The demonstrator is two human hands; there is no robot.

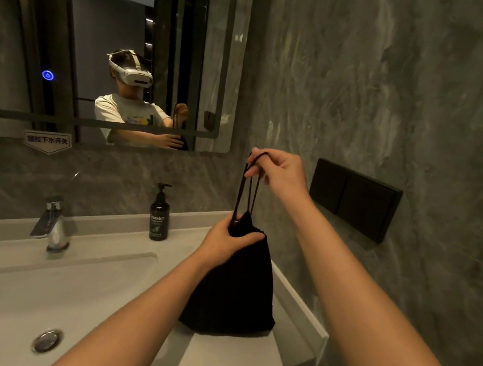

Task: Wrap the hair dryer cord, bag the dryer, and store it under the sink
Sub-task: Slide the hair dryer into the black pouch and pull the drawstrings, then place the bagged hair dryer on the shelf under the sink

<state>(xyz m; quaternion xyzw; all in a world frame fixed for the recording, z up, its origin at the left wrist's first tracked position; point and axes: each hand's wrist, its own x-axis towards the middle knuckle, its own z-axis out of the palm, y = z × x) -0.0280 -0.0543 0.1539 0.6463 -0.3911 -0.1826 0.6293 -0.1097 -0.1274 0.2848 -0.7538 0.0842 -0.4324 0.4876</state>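
Black drawstring bag (234, 290) sits on the white counter (239, 365) right of the sink basin (33, 287), left hand (226, 239) gripping its cinched neck while the right hand (279, 169) pinches the drawstring (241, 189) taut above it.

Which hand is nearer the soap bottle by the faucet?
Left. The left hand grips the black bag's neck just right of the soap bottle; the right hand pulls the drawstrings higher up, farther right.
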